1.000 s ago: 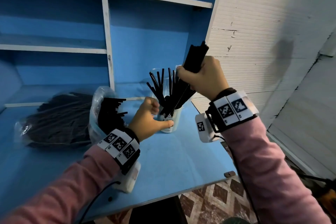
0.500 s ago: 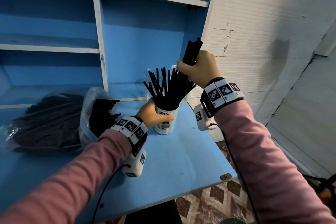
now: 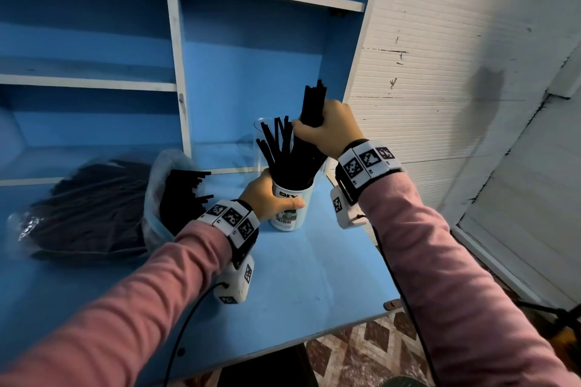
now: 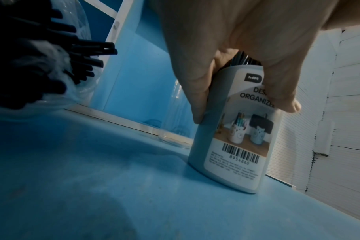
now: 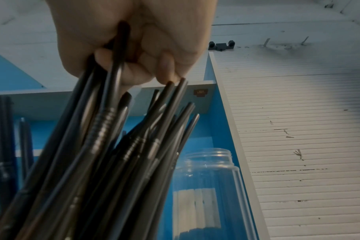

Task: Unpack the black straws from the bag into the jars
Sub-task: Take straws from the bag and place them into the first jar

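Right hand gripping near-upright straw bundle, ends in jar

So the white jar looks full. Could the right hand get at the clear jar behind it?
Probably yes: the clear jar stands open-topped right beside the right hand, though that hand grips straws.

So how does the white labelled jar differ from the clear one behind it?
The white jar is opaque with a printed label and barcode; the clear jar is see-through with a threaded neck. The white jar is packed with black straws, which the right hand grips, and the left hand holds it; nothing touches the clear jar, and no straws show inside it. Both stand upright and lidless on the blue desk.
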